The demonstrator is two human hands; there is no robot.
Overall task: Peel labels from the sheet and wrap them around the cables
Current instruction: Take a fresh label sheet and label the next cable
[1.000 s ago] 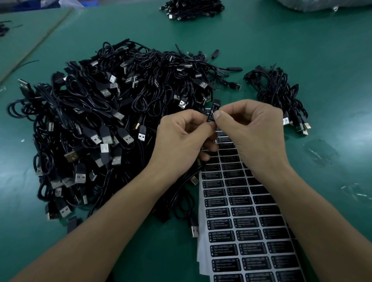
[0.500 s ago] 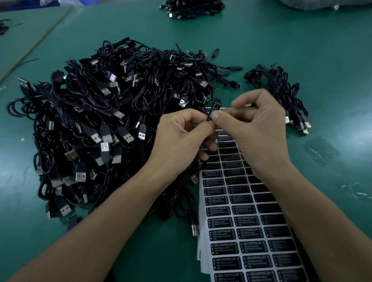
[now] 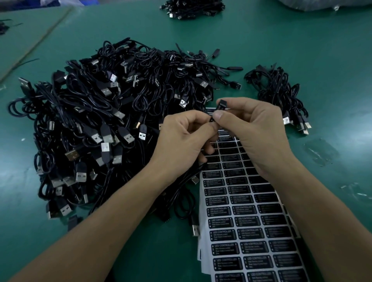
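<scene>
green bench surface, tan seam strip running diagonally at far left, clear film scraps lying flat on right side, pale plastic bag at top right edge, white-blue item top left, cut off

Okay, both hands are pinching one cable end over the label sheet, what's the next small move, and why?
Probably squeeze and roll the thumbs to press the label shut round the cable. The left hand and right hand both pinch it just below the plug, thumbs meeting, above the label sheet. The label itself is mostly hidden.
</scene>
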